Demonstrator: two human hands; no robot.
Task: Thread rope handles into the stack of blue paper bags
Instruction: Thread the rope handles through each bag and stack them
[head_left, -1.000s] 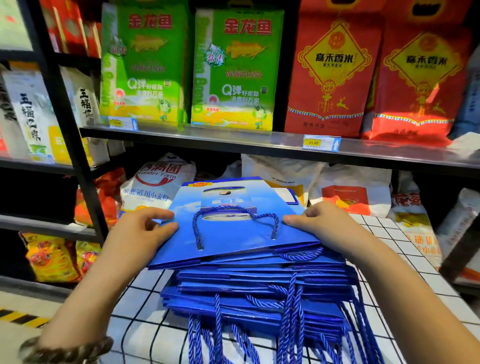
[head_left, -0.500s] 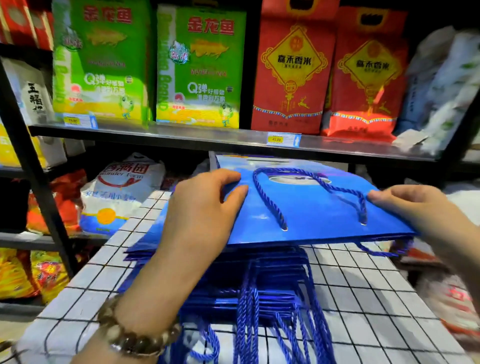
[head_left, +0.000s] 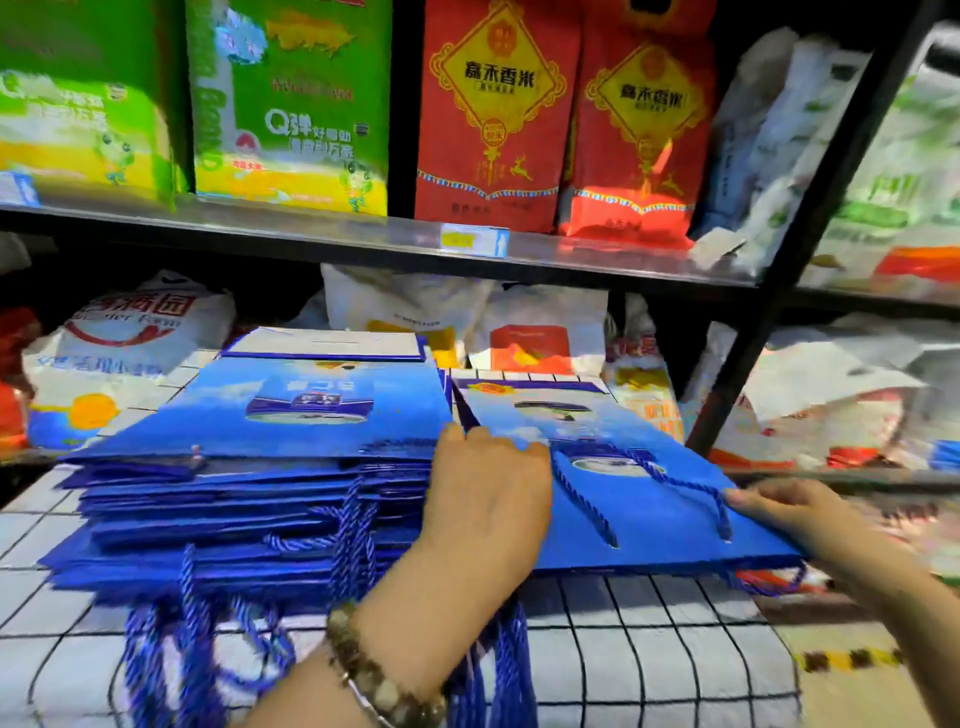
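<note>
Threaded bag (head_left: 670, 525): held level above the checked tablecloth (head_left: 649, 644), just right of the stack; judged finished and being set apart.
Rope handle (head_left: 584, 501): looped across the bag's upper face.
Left hand (head_left: 488, 499): fingers curled over the bag's left edge, gripping it.
Right hand (head_left: 774, 506): right corner pinched to keep the bag flat.
Stack of blue paper bags (head_left: 249, 436): piled at left, within reach.

The left hand (head_left: 488, 499) is lying over the left edge of the blue bag (head_left: 649, 514), and its thumb is hiding, so its grip is proving impossible to judge. Rope handles (head_left: 511, 670) dangling off the stack (head_left: 234, 499) are running past the bottom edge. Motion blur is smearing the price tag (head_left: 474, 240) and the stack's top print.
</note>
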